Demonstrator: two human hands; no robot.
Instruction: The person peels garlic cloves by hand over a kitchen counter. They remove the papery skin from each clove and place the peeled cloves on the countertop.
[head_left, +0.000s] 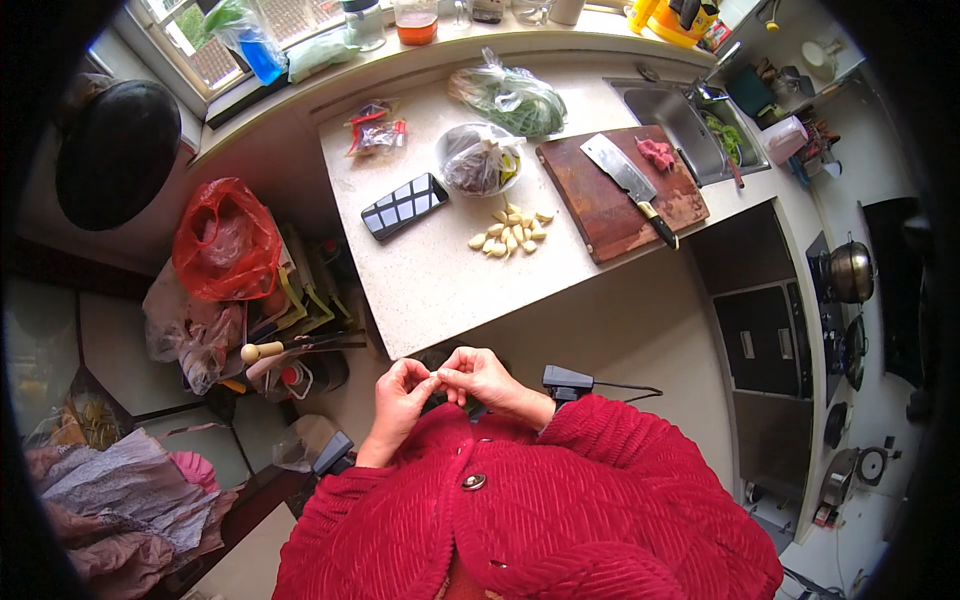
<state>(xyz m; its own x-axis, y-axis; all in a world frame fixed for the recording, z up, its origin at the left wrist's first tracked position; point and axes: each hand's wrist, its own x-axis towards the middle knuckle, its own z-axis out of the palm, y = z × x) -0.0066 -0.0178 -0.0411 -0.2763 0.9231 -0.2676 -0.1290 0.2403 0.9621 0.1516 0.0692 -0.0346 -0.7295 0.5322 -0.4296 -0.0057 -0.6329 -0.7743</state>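
Just in front of the counter's edge, my left hand (401, 397) and my right hand (484, 381) meet at the fingertips. Pinched between them is a small pale piece, apparently a garlic clove (433, 374), mostly covered by the fingers. A loose pile of peeled garlic cloves (513, 234) lies on the white countertop (435, 292) beyond my hands. To its right, a cleaver (619, 169) rests on a wooden cutting board (559, 187), beside a piece of raw meat (655, 154).
Behind the garlic stand a bowl holding a plastic bag (480, 161) and a bag of green vegetables (517, 101). A smartphone (405, 206) and small packets (377, 135) lie at left. The steel sink (660, 109) is back right. Left of the counter hangs a red plastic bag (225, 240).
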